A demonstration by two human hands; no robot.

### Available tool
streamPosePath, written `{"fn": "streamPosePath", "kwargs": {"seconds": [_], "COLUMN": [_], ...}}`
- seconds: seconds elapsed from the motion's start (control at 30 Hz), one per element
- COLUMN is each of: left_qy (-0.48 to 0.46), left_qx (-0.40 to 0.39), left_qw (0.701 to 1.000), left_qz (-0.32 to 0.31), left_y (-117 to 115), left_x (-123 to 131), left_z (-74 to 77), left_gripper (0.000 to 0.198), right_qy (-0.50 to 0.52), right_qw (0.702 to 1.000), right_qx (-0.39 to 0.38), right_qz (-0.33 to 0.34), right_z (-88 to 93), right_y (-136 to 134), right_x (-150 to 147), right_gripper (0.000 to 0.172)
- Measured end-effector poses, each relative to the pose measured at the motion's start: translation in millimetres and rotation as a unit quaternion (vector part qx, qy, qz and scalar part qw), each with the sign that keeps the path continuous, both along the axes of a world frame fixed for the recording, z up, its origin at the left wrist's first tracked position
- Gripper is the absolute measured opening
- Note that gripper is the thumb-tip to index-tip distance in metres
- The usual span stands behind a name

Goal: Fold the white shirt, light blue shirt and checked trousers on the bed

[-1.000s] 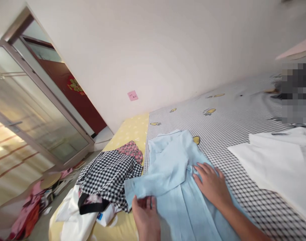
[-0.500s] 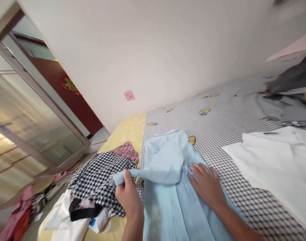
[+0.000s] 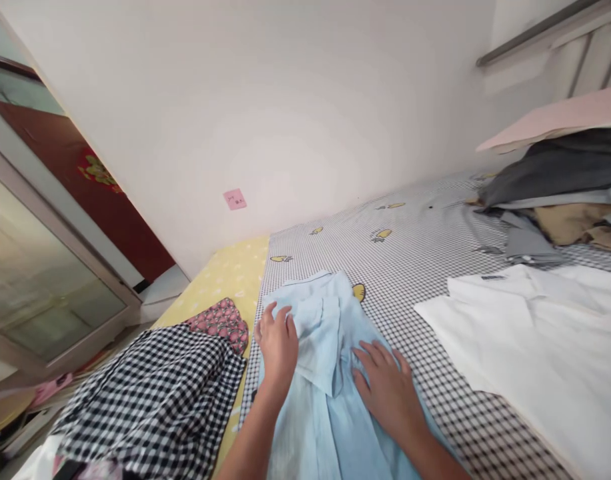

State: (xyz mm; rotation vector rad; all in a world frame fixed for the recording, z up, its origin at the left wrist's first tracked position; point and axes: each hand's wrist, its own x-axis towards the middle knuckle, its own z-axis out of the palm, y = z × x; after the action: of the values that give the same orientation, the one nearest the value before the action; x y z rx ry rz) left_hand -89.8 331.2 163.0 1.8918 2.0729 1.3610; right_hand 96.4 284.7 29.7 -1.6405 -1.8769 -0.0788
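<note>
A light blue shirt (image 3: 330, 427) lies on the checked bedsheet with its collar end away from me. One sleeve (image 3: 318, 360) is doubled back on the upper part of the shirt, its cuff end towards the collar. My left hand (image 3: 279, 343) is at the shirt's left edge, beside the folded sleeve, fingers apart and holding nothing. Lying flat on the right side of the shirt, my right hand (image 3: 388, 387) has its fingers spread just right of the folded sleeve.
Black-and-white checked clothing (image 3: 160, 393) and a pink patterned cloth (image 3: 223, 323) lie to the left on the yellow sheet (image 3: 230, 270). A white shirt (image 3: 540, 340) is spread at the right. Behind it stands a clothes pile (image 3: 560, 173) against the wall (image 3: 310, 113).
My left hand has let go of the sleeve, which was stretched out leftward and is now folded back on the shirt. My right hand stays on the shirt. The view has turned right.
</note>
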Motion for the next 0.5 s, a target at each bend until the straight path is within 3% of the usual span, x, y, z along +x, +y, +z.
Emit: {"fn": "streamPosePath", "kwargs": {"seconds": [0.1, 0.23, 0.37, 0.43, 0.5], "left_qy": [0.073, 0.04, -0.068, -0.089, -0.088], "left_qx": [0.009, -0.034, -0.106, -0.121, -0.137], "left_qw": [0.996, 0.983, 0.988, 0.986, 0.984], "left_qz": [-0.045, -0.174, -0.093, -0.072, -0.068], "left_y": [-1.1, 6.9, 17.0, 19.4, 17.2], "left_x": [11.5, 17.2, 14.2, 15.2, 16.6], "left_z": [-14.0, -61.3, -106.3, -111.9, -108.1], "left_gripper": [0.037, 0.039, 0.04, 0.041, 0.04], "right_qy": [-0.006, -0.02, -0.031, -0.027, -0.017], "right_qw": [1.0, 0.999, 0.999, 0.999, 0.999], "right_qx": [-0.015, -0.021, -0.023, -0.03, -0.039], "right_qz": [0.0, 0.013, 0.01, 0.009, 0.007], "right_z": [2.1, 3.2, 3.4, 4.1, 5.7], "right_y": [-0.6, -0.3, 1.4, 1.2, -0.2], "right_x": [0.5, 1.5, 1.5, 0.7, -0.6], "right_gripper": [0.038, 0.039, 0.04, 0.041, 0.04]}}
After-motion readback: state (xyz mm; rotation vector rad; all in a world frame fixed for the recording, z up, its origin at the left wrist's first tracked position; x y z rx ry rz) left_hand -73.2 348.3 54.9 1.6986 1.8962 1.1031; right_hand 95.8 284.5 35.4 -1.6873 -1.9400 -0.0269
